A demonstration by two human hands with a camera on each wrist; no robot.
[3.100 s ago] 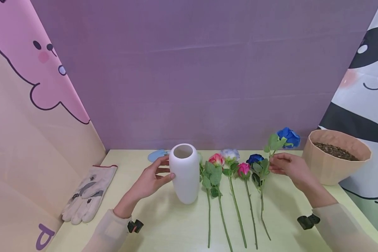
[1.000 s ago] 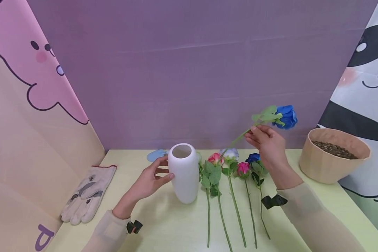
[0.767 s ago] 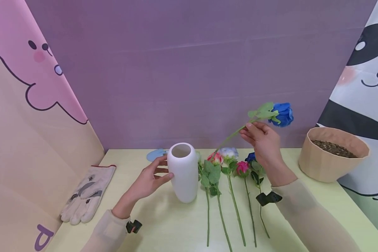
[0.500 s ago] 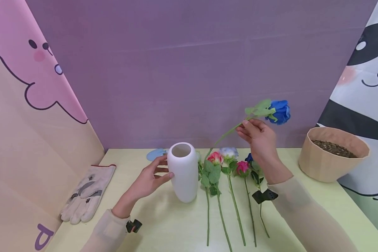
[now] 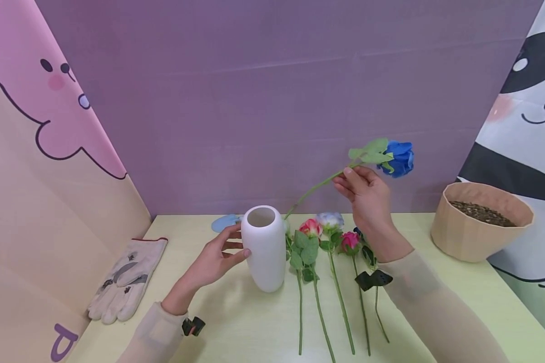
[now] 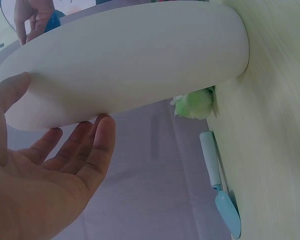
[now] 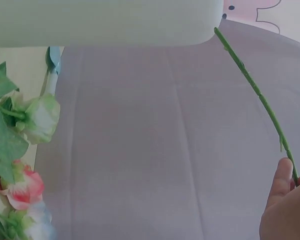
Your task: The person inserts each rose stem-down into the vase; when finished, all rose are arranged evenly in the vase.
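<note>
In the head view, the left hand [image 5: 218,258] grips the white vase [image 5: 267,262], upright in from the table's [image 5: 250,333] back edge; the right hand [image 5: 369,196] pinches the blue rose's [image 5: 398,159] stem above that edge. Loose flowers [image 5: 350,240] lie right of the vase, the dark blue one partly hidden by the right wrist; a soil-filled pot [image 5: 458,233] occupies the back right corner, gloves [image 5: 128,282] the left edge. The left-wrist view shows a trowel [image 6: 209,157] beyond the vase. In the right-wrist view the stem's tip meets the vase's rim in outline; contact is unclear.
</note>
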